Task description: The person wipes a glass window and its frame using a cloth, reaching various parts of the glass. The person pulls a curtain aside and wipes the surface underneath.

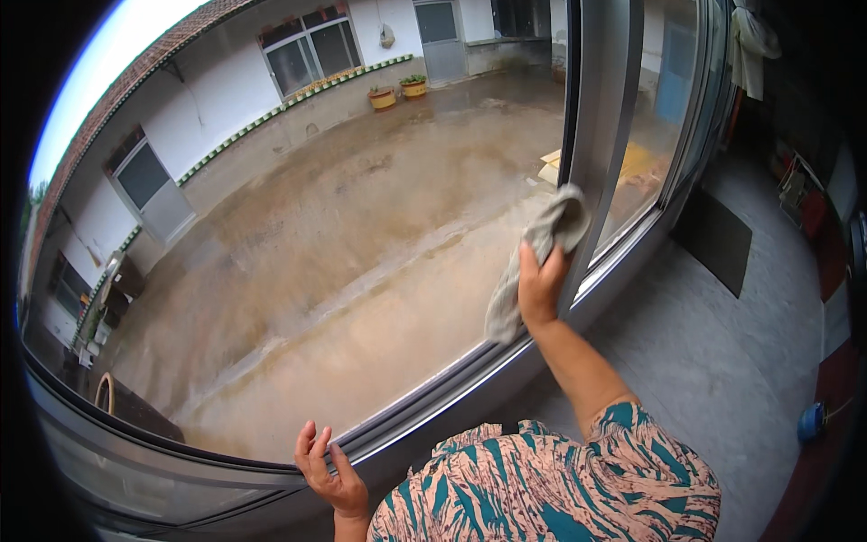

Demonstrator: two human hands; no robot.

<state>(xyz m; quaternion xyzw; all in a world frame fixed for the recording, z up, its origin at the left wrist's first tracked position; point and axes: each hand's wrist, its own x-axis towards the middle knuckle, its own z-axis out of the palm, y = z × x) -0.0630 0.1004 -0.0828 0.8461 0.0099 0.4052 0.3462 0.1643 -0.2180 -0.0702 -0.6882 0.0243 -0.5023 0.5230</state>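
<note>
A crumpled grey-beige cloth (506, 303) is in my right hand (542, 285), its fingers wrapped round it. The cloth lies against the window glass beside the grey upright frame (602, 117), and one end hangs down toward the lower rail. My left hand (332, 471) is raised near the lower window rail (424, 397), fingers apart and curled slightly, with nothing in it. Whether its fingertips touch the rail or the glass, I cannot tell.
Beyond the glass lies a wet courtyard (343, 244) with two potted plants (383, 97) by a white building. Indoors on the right are a grey floor (668, 343), a dark mat (713, 237), a pale curtain (750, 45) and a blue round object (812, 422).
</note>
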